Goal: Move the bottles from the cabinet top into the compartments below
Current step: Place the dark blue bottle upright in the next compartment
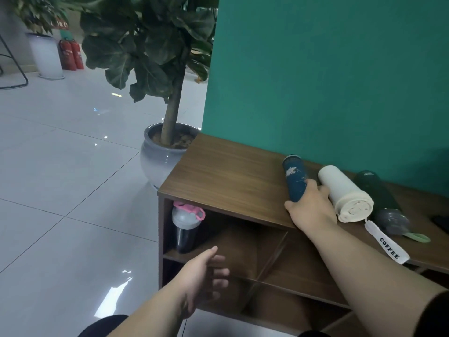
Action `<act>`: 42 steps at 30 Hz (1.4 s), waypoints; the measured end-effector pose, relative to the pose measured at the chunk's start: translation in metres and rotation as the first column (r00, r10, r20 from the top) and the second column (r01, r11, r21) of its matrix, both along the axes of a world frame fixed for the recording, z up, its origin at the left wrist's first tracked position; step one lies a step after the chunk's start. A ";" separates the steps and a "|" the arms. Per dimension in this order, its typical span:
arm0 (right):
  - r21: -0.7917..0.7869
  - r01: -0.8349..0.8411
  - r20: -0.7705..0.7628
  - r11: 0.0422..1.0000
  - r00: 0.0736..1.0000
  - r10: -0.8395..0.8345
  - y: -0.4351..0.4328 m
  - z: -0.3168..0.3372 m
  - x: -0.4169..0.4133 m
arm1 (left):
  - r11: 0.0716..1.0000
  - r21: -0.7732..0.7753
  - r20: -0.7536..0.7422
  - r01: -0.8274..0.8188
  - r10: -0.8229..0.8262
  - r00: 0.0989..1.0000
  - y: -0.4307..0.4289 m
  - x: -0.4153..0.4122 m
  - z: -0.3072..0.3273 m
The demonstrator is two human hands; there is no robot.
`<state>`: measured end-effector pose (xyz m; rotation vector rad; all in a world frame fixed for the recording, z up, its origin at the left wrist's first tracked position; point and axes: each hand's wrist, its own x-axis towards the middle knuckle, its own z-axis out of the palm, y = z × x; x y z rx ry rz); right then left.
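Observation:
A dark blue bottle point(294, 175) lies on the wooden cabinet top point(226, 171), and my right hand point(312, 206) is closed around its near end. Beside it lie a white bottle point(343, 193) with a "COFFEE" strap and a dark green bottle point(379, 200) with a grey lid. A shaker bottle point(185, 227) with a grey and pink lid stands upright in the upper left compartment point(243, 242). My left hand point(204, 276) hovers open in front of the compartments, holding nothing.
A large potted plant point(165, 152) in a grey pot stands on the tiled floor just left of the cabinet. A teal wall point(328, 81) backs the cabinet. A dark flat object point(441, 222) lies at the right edge. Fire extinguishers point(71, 54) stand far back.

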<state>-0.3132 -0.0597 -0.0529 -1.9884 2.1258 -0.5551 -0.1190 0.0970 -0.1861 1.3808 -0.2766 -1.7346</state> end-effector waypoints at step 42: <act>0.211 -0.191 0.649 0.959 0.761 0.008 0.049 -0.142 0.035 | 0.973 0.181 -0.115 -0.142 0.165 0.980 -0.107 -0.053 -0.059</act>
